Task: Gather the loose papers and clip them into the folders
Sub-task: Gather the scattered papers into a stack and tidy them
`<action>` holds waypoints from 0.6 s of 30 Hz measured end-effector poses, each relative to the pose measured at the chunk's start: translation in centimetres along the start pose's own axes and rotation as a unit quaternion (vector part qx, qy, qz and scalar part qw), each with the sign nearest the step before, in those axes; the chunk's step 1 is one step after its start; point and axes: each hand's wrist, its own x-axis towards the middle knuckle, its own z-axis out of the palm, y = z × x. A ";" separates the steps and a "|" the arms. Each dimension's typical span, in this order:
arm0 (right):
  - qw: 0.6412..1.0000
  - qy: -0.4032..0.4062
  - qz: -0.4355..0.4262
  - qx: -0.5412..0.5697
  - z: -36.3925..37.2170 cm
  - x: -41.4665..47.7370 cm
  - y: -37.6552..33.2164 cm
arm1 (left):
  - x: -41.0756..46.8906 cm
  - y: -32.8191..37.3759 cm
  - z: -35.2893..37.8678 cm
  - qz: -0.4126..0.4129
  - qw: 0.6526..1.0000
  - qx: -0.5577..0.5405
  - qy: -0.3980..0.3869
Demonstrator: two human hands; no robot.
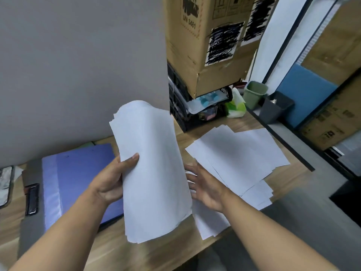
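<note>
My left hand [112, 178] grips a thick stack of white papers [152, 169] by its left edge, thumb on the front, and holds it upright above the wooden desk [121, 251]. My right hand [205, 187] lies just right of the stack with fingers spread and relaxed, over loose white sheets [238, 153] scattered on the desk. A blue folder [78, 177] lies flat to the left, partly behind the stack. A grey clipboard-style folder [32, 222] with a black clip [32, 199] lies under it at the far left.
A grey partition [78, 65] stands behind the desk. A black paper tray [195, 114] under a big cardboard box [203, 45] sits at the back. A green tissue pack [235, 106], a green bin [255, 93] and a dark bin [274, 107] are to the right.
</note>
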 end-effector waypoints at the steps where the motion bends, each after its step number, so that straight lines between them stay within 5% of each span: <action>1: 1.000 -0.004 -0.011 0.016 -1.1 -0.8 -1.1 | 0.7 -0.3 1.2 0.002 1.000 -0.021 -0.007; 7: 0.996 0.012 -0.022 0.082 -10.6 -3.7 -4.9 | 5.5 -7.5 5.4 -0.109 0.994 -0.014 0.018; 13: 0.979 0.040 0.001 -0.198 -19.9 -1.6 -6.8 | 11.1 -15.1 11.6 -0.072 0.988 0.104 0.085; 18: 0.964 0.106 -0.041 -0.239 -27.6 2.6 -10.2 | 16.4 -17.5 17.9 -0.032 0.970 0.183 0.155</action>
